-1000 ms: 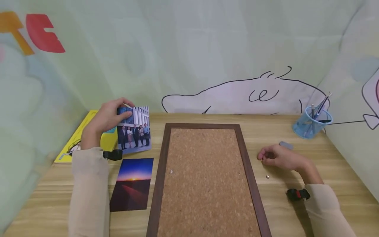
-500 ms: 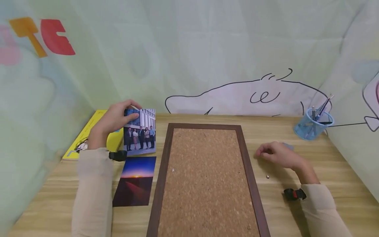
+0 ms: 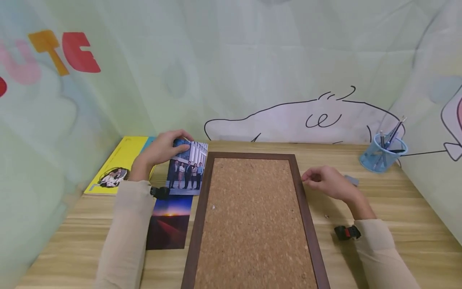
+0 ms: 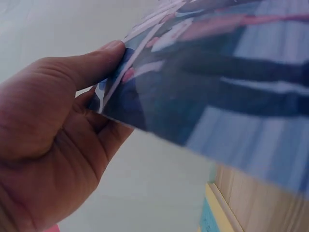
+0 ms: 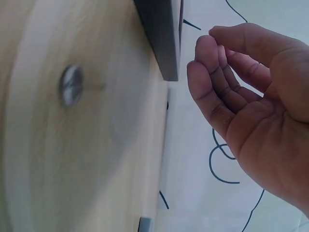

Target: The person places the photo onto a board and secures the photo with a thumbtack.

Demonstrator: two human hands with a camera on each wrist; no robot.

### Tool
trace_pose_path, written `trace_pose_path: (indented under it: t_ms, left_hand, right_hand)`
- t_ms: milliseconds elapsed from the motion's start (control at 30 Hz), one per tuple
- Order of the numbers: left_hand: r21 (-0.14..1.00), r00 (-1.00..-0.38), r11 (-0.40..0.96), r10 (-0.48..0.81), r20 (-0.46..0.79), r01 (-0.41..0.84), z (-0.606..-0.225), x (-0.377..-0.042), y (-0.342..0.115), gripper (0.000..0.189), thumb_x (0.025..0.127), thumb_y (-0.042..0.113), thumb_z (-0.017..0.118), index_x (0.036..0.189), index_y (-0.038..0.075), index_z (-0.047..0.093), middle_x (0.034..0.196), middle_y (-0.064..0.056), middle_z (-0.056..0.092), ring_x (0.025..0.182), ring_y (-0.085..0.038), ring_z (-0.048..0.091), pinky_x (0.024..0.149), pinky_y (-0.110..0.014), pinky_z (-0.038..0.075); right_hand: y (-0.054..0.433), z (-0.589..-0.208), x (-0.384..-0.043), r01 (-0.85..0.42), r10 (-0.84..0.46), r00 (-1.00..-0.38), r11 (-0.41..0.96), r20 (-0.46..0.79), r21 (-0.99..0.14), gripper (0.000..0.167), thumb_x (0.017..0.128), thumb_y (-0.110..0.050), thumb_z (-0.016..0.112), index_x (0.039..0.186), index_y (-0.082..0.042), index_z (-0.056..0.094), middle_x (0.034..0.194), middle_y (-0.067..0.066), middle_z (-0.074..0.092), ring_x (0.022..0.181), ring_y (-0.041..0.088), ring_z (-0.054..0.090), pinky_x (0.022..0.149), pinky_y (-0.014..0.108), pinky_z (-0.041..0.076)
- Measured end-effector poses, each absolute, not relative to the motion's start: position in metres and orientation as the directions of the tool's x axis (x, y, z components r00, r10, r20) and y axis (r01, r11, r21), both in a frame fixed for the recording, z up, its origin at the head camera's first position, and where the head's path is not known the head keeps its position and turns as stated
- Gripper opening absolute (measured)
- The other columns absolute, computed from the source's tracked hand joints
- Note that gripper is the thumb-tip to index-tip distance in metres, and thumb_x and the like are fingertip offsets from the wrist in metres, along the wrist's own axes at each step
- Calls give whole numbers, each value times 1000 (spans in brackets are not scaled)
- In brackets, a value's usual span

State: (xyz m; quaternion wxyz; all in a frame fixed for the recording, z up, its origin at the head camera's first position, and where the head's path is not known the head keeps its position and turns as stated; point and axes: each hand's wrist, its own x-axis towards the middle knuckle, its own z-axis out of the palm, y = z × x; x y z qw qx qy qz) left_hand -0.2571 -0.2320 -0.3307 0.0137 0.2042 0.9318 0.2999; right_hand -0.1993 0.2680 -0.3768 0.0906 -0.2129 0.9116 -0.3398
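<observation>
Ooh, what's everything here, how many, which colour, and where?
table: one, light wood, foreground
cork board: one, brown, centre
group photo: one, bluish, left of board
sunset photo: one, blue-red, left of board
book: one, yellow, far left
pen cup: one, blue, far right
pens: several, mixed, in cup
thumbtack: one, silver, right of board
unclear object: one, grey, right of board
backdrop: one, pale green, behind
sleeves: two, beige, on arms
wrist straps: two, black, on wrists
left grip: one, bare, pinching group photo
right grip: one, bare, beside board

Wall hanging [image 3: 43, 132], left side: big capitals, pink U [image 3: 22, 75], orange T [image 3: 50, 48], then a red letter [image 3: 76, 54], likely E. Yellow book [image 3: 124, 154]: cover print too small to read.
</observation>
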Motion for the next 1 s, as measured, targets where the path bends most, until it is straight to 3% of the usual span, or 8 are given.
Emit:
trace_pose_path:
  t_ms: [333, 567, 800, 1000]
  left_hand:
    - [580, -910, 717, 399, 114, 387, -319, -260, -228, 29, 103, 20, 59, 129, 7, 61, 115, -16, 64, 98, -30, 59, 91, -48, 46]
    - [609, -935, 720, 338, 109, 332, -313, -258, -229, 28, 102, 18, 59, 129, 9, 62, 117, -14, 64, 97, -29, 59, 89, -47, 48]
    - [613, -918, 693, 366, 152, 378, -313, -258, -230, 28, 102, 17, 60, 128, 7, 63, 117, -14, 64, 97, -28, 59, 88, -46, 47]
    - [639, -890, 645, 429, 152, 420, -329, -261, -222, 27, 101, 16, 61, 126, 6, 63, 112, -13, 66, 97, -27, 58, 90, -44, 45]
  right_hand:
    - [249, -365, -214, -312, -438, -899, 654, -8, -689, 18, 98, -18, 65, 102, -1, 71, 77, 7, 67, 75, 28, 64, 64, 31, 50]
    - [231, -354, -222, -316, -448, -894, 609, 14, -727, 17, 99, -13, 64, 102, 2, 70, 88, 15, 70, 78, 27, 68, 73, 47, 56]
    - [218, -345, -226, -353, -462, -885, 588, 56, -727, 16, 99, -14, 64, 103, 0, 70, 90, 17, 69, 80, 30, 67, 70, 38, 56]
    - [208, -343, -228, -351, -485, -872, 541, 57, -765, 16, 99, -9, 64, 107, 3, 68, 99, 20, 68, 86, 29, 69, 78, 49, 56]
